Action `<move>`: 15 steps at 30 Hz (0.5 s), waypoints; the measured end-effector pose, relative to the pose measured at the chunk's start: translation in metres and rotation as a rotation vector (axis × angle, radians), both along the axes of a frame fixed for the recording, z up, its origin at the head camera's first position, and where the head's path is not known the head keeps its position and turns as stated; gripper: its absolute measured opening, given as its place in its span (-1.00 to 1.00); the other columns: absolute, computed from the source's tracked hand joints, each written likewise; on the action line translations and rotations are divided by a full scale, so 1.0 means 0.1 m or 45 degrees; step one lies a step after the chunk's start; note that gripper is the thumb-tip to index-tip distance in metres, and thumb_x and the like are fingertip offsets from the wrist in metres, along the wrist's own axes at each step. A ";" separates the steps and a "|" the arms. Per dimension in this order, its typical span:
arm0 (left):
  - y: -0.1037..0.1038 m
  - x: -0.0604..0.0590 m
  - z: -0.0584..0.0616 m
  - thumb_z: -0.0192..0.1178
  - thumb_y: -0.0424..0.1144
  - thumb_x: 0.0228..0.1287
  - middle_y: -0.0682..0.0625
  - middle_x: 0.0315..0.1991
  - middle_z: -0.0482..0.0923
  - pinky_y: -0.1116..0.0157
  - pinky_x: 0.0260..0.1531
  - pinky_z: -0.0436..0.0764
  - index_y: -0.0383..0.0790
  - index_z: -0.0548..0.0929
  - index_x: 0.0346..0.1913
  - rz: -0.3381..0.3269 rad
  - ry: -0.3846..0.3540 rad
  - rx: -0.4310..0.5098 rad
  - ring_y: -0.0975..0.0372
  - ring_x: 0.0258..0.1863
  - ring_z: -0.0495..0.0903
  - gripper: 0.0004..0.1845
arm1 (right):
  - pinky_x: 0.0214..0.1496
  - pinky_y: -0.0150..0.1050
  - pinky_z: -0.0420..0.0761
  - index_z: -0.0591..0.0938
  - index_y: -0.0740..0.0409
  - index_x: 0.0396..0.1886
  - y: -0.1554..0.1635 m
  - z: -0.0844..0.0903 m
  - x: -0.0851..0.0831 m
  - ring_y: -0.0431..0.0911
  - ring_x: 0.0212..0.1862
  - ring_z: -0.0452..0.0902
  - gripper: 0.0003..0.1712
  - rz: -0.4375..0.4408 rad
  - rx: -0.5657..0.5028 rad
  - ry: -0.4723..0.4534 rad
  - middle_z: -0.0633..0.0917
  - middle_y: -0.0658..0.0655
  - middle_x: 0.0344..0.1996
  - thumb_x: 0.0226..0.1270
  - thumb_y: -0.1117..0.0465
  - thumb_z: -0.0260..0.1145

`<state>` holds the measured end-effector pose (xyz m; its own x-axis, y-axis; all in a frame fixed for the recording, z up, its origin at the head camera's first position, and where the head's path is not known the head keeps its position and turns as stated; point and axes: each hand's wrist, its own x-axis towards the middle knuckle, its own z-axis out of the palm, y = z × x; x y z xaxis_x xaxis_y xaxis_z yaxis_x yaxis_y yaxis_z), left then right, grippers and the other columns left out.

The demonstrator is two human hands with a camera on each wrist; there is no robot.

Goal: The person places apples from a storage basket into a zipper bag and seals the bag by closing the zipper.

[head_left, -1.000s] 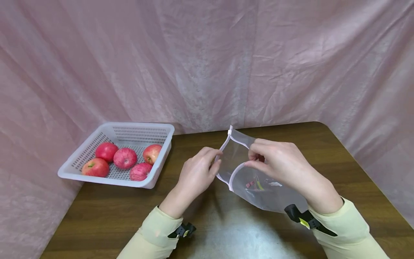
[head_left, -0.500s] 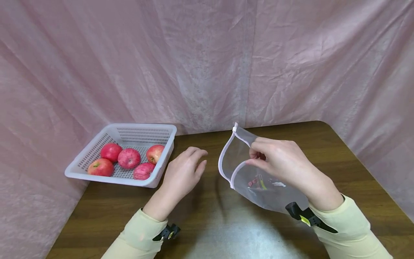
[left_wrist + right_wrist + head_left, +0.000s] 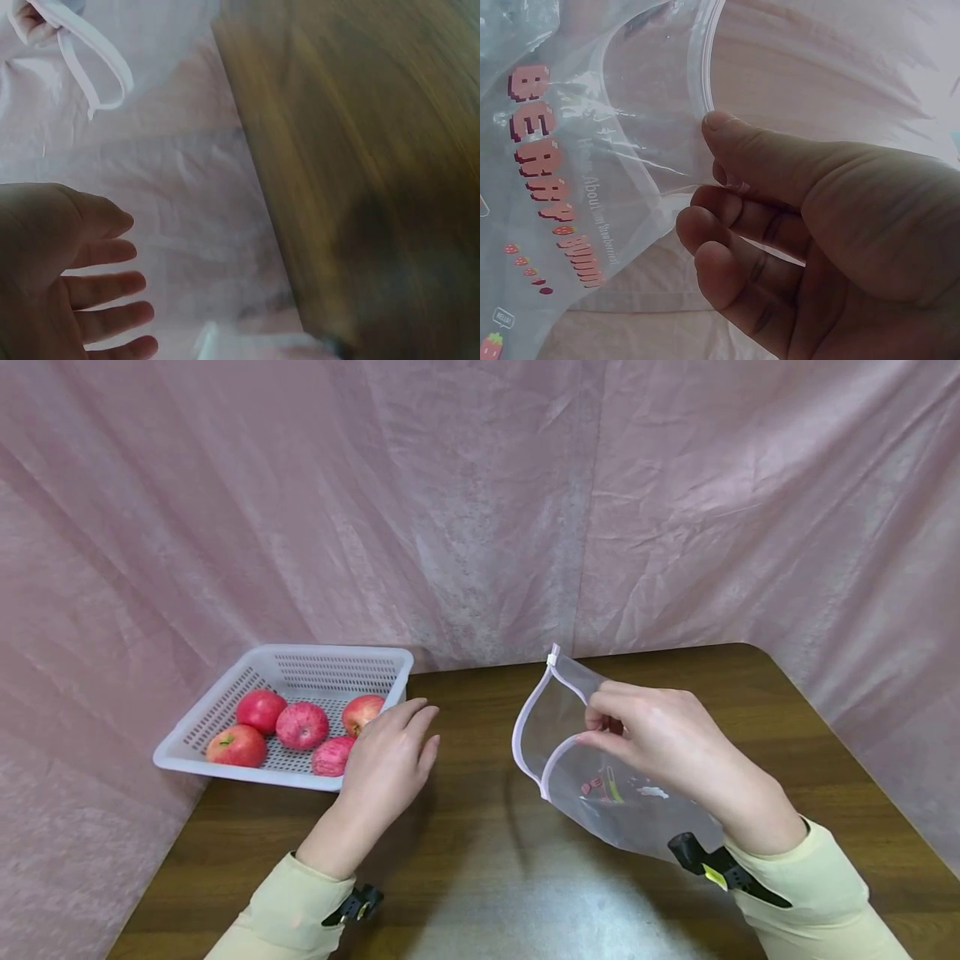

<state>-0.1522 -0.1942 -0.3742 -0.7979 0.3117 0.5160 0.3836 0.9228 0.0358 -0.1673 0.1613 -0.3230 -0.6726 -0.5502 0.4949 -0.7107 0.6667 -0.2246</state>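
Note:
My right hand (image 3: 660,731) pinches the rim of a clear zip bag (image 3: 626,822) between thumb and curled fingers. The bag's mouth, edged in pale pink, gapes toward the left, with a slider at its top corner. Red "BERRY" lettering shows on the plastic bag (image 3: 547,157) in the right wrist view. My left hand (image 3: 386,764) hovers at the near right corner of a white basket (image 3: 330,656), its fingers loosely extended and holding nothing. Inside the basket lie several red apples (image 3: 302,726); the hand partly covers the ones at the right.
A brown wooden table (image 3: 465,868) carries the basket at the left and has a rounded far right corner. Behind it hangs a pink curtain (image 3: 480,510), close to the table's back edge.
My left hand has let go of the bag's edge and moved left to the basket. The right hand keeps its pinch, and the bag's mouth stays wide.

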 end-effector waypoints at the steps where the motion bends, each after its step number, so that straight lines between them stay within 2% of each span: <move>1: -0.04 0.01 0.00 0.49 -0.28 0.39 -0.26 0.30 0.68 -0.19 0.22 0.66 -0.34 0.75 0.27 0.013 0.006 -0.012 -0.16 0.26 0.69 -0.56 | -0.47 -0.26 0.41 0.56 -0.28 -0.45 0.00 0.00 0.00 -0.39 -0.50 0.37 -0.58 0.000 -0.001 0.000 0.46 -0.35 -0.47 0.25 0.05 0.73; 8: -0.27 0.08 -0.03 0.52 -0.26 0.36 -0.38 0.33 0.64 -0.25 0.32 0.57 -0.41 0.68 0.32 0.096 0.018 -0.086 -0.27 0.30 0.64 -0.46 | -0.46 -0.26 0.43 0.57 -0.27 -0.44 0.00 0.01 0.01 -0.40 -0.49 0.39 -0.58 0.012 -0.002 0.012 0.47 -0.35 -0.47 0.24 0.05 0.74; 15: -0.42 0.14 -0.06 0.56 -0.22 0.29 -0.39 0.28 0.65 -0.28 0.22 0.60 -0.39 0.66 0.31 0.155 0.051 -0.149 -0.27 0.30 0.63 -0.41 | -0.45 -0.26 0.46 0.58 -0.26 -0.44 0.00 0.00 0.01 -0.40 -0.47 0.43 -0.60 0.031 -0.011 0.018 0.50 -0.36 -0.45 0.25 0.06 0.73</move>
